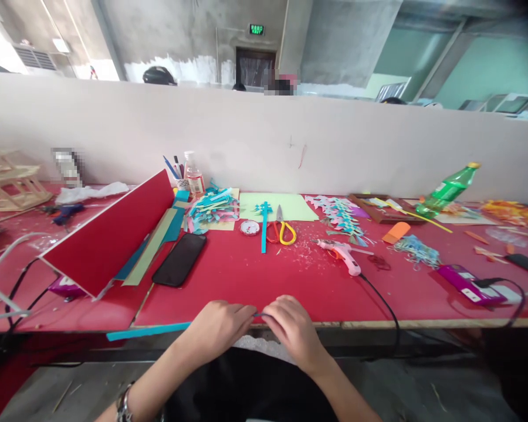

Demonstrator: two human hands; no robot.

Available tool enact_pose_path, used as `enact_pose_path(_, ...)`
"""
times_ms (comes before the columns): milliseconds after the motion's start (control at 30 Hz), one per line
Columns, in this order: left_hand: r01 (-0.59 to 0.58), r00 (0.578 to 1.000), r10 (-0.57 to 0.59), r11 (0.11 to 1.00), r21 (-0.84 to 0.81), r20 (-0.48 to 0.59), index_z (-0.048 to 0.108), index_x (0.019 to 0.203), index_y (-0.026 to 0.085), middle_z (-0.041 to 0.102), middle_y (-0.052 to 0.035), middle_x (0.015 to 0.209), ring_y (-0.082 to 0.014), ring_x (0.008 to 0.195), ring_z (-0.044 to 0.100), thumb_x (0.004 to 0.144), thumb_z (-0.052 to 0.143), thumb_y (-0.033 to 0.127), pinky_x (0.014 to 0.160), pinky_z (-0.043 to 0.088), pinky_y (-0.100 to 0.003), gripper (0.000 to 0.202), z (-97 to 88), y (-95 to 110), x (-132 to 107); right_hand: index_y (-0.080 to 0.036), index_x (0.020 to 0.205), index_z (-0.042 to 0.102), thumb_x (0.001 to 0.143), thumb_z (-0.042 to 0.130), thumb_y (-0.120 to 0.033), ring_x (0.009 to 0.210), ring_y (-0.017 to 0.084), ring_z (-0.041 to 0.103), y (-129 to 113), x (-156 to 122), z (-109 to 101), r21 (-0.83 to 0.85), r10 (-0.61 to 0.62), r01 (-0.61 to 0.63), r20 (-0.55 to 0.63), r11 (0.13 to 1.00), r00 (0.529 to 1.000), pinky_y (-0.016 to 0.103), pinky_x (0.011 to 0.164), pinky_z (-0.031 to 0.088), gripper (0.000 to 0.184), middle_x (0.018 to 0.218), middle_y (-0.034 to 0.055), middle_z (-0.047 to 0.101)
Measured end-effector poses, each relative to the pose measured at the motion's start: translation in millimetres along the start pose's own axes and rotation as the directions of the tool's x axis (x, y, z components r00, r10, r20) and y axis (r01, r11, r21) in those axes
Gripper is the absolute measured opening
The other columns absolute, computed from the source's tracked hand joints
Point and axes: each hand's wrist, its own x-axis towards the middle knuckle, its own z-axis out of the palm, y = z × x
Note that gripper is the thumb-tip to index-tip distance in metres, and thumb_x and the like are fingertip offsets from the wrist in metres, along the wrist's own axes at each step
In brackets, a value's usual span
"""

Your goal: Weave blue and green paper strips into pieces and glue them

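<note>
My left hand [217,327] and my right hand [293,328] meet at the near edge of the red table [246,275]. Both pinch a long blue paper strip [147,332] between fingertips. The strip runs from my fingers out to the left along the table edge. Only a short dark piece of it shows between the two hands. Both hands have the fingers curled closed on the strip.
Ahead lie a black phone [179,259], scissors with red and yellow handles [281,230], a pink glue gun [343,254] with its cord, cut paper scraps [211,208], a green sheet [286,206], a tilted red board [110,234] and a green bottle [449,189]. A partition wall backs the table.
</note>
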Motion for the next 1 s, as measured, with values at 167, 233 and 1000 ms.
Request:
enact_pose_path(167, 0.099, 0.995, -0.099, 0.995, -0.003, 0.021, 0.051, 0.074, 0.017, 0.054, 0.0007, 0.060, -0.0101, 0.051, 0.051, 0.088, 0.031, 0.022, 0.047, 0.029, -0.020, 0.025, -15.2, -16, -6, -0.020, 0.076, 0.053, 0.085, 0.036, -0.020, 0.071, 0.014, 0.053, 32, 2, -28, 0.019, 0.122, -0.121, -0.039, 0.992, 0.992, 0.027, 0.069, 0.042, 0.019, 0.071, 0.0026, 0.057)
enact_pose_path(233, 0.142, 0.990, -0.141, 0.982, -0.123, 0.010, 0.052, 0.079, 0.018, 0.055, 0.0016, 0.061, -0.0091, 0.051, 0.051, 0.089, 0.029, 0.026, 0.047, 0.029, -0.018, 0.026, -17.3, -21, -9, -0.020, 0.077, 0.053, 0.085, 0.037, -0.021, 0.073, 0.015, 0.054, 45, 1, -37, 0.016, 0.170, -0.169, -0.083, 0.986, 0.982, 0.026, 0.068, 0.043, 0.017, 0.073, 0.0033, 0.058)
enact_pose_path(1000, 0.129, 0.991, -0.104, 0.873, -0.470, 0.079, 0.050, 0.062, 0.015, 0.043, 0.0044, 0.045, -0.0064, 0.043, 0.035, 0.085, 0.034, 0.030, 0.045, 0.022, -0.018, 0.033, -5.8, -21, 12, -0.019, 0.062, 0.049, 0.069, 0.045, -0.013, 0.048, 0.008, 0.044, 16, 31, 2, -0.150, -0.029, 0.063, 0.219, 0.987, 0.975, 0.022, 0.049, 0.022, 0.010, 0.052, -0.0042, 0.051)
